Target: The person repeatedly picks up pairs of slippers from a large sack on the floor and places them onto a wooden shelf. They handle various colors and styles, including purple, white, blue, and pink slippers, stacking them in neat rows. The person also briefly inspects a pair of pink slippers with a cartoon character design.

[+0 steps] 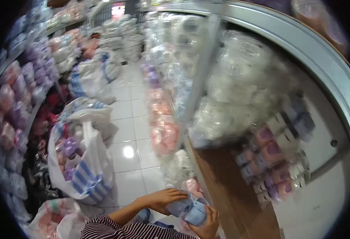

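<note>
Between my hands, low in the picture, is a light-blue pack (pixel 195 213) in clear plastic, with two rounded parts side by side. I cannot make out its exact kind. My left hand (pixel 168 200) lies over its left part, fingers closed on the wrap. My right hand (pixel 208 224) grips its right side, thumb towards the near edge. Just beyond the pack are a pink wrapped pack (pixel 193 186) and white wrapped packs (pixel 177 166) in a row along the shelf.
A brown shelf board (pixel 222 179) runs along my right, with white wrapped bundles (pixel 238 87) and small multicoloured packs (pixel 276 163) on it. To the left stand a blue-striped white sack (pixel 85 171) and a sack of pink goods (pixel 55 223). A tiled aisle (pixel 127 119) leads away between packed shelves.
</note>
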The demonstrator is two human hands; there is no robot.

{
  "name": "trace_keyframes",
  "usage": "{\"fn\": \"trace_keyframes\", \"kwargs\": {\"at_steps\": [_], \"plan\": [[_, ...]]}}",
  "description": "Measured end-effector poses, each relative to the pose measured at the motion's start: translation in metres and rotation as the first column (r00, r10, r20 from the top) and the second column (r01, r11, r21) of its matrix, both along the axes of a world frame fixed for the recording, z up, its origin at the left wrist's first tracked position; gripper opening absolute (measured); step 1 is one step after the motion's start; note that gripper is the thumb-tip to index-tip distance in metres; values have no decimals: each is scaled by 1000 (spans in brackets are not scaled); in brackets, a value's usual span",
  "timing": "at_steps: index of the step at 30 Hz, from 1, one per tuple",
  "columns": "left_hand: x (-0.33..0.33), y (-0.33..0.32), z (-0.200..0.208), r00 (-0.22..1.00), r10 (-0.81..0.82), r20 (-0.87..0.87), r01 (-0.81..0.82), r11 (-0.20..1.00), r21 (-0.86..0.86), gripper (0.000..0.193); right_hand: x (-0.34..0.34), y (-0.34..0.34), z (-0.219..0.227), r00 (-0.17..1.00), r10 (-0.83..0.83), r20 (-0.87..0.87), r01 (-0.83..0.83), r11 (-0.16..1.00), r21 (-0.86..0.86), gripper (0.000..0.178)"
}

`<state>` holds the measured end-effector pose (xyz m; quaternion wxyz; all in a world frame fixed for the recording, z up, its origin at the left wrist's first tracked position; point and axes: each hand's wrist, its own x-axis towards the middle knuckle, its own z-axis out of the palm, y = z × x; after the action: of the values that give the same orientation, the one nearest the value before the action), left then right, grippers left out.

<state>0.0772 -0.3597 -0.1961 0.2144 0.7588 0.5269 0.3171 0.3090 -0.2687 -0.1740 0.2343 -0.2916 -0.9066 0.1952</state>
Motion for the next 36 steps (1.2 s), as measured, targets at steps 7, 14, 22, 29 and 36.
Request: {"fn": "trace_keyframes", "kwargs": {"at_steps": [7,14,22,29,36], "plan": [[-81,-110,-24,946,323,-36,-325,940,-102,84,-126,-31,-35,922,371,112,-369,929,-37,87],[-177,-214,-14,824,556,-108,-566,804,-181,87,-270,-94,-39,791,606,90,-599,795,-91,84],[-237,-276,-23,559,829,-4,-828,559,-37,83,-386,-147,-34,686,726,42,-721,687,-88,83],[-308,-276,-28,489,872,10,-866,487,-118,84,-478,-141,-55,634,773,17,-771,634,-58,82],[-415,-247,-43,494,869,18,-863,493,-112,82,-598,-106,-70,577,812,86,-782,580,-228,89]]}}
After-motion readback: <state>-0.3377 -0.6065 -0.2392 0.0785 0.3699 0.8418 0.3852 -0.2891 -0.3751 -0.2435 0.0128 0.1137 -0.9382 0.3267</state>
